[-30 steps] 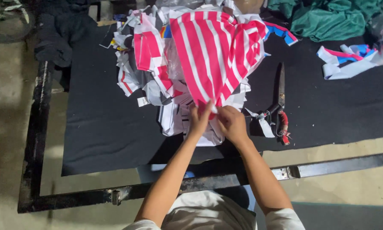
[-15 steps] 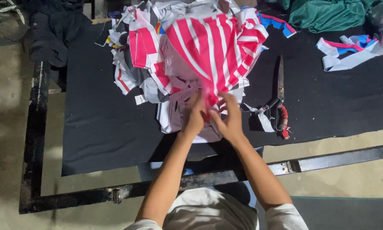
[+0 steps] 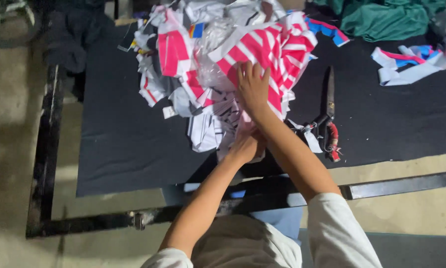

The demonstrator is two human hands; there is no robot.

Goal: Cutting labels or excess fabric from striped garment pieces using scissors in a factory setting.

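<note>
— Pink-and-white striped cloth (image 3: 262, 54) lies on top of the heap, over on the far middle part of the counter (image 3: 123, 149). What's nearest to you?

— The person's own forearms, reaching out from white sleeves over the dark metal frame rail (image 3: 391, 186). Just past that edge, the left hand (image 3: 246, 147) is closed on the pale lower end of the fabric – fingers curled together around it, though I can't see how much they grip.

— And the other one?

— The right hand (image 3: 252, 87) lies further out, flat on the striped cloth, fingers spread apart and pressing down, holding nothing.

— What's under the cloth?

— A pile of white and striped scraps (image 3: 208, 124), spilling towards the left and the near side. A crumpled bit of clear plastic (image 3: 215, 49) sits in the heap just left of the right hand.

— Anything beside them?

— Large scissors (image 3: 329, 116) lie just right of the right forearm, blades pointing away, one handle wrapped in red, with a white strip tangled at the handles. Well apart, at the far right, are loose blue, pink and white strips (image 3: 406, 62). Beyond those, at the far edge, is bunched green fabric (image 3: 386, 20). At the far left corner hangs dark clothing (image 3: 74, 34).
</note>
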